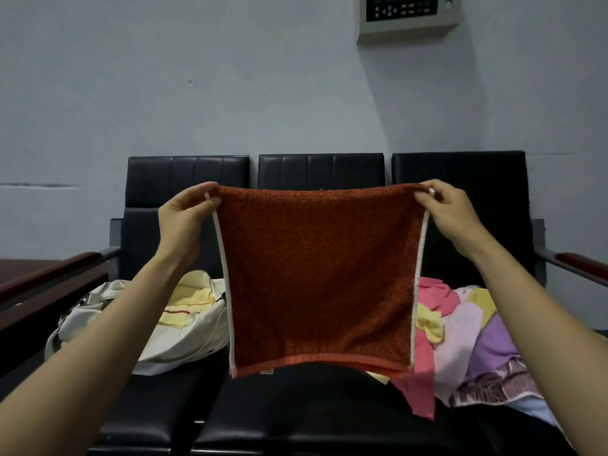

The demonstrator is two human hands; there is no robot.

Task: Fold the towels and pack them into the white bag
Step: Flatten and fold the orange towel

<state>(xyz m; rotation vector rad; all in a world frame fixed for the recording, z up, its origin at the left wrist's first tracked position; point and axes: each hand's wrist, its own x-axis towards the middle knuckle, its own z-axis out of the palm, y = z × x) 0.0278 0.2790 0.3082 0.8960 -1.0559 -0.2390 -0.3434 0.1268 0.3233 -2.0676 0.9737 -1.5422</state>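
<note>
Left hand (184, 212) pinches the top-left corner of the red towel (320, 274), thumb & fingers curled onto the white edging. Right hand (454, 209) grips the top-right corner the same way. Both arms reach fwd w/ the towel stretched flat between them. It hangs straight down in the air, in front of the bench (164, 406), and I can't tell if its hem touches the seat.

Top edge looks like a fold: two layers show at the bottom, the back one peeking out lower on the rt side. White strips run down both sides, and a lighter orange band runs along the bottom hem.

Below & left of the towel, the white bag (197, 343) lies on the left seat. Its mouth is open toward the middle, w/ a yellow towel (194, 299) w/ a red stripe inside.

On the rt seat sits a loose pile (470, 330) of towels: pink, yellow, lilac, purple, plus a patterned piece at the front. A pink one hangs over the seat's front edge. Part of the pile is hidden behind the red towel.

Bench is black & padded w/ three backrests, and has a wood-topped armrest (49, 271) at the left end & another at the right. Behind it is a pale grey-blue wall (164, 77), w/ a button panel (408, 14) mounted top right.
</note>
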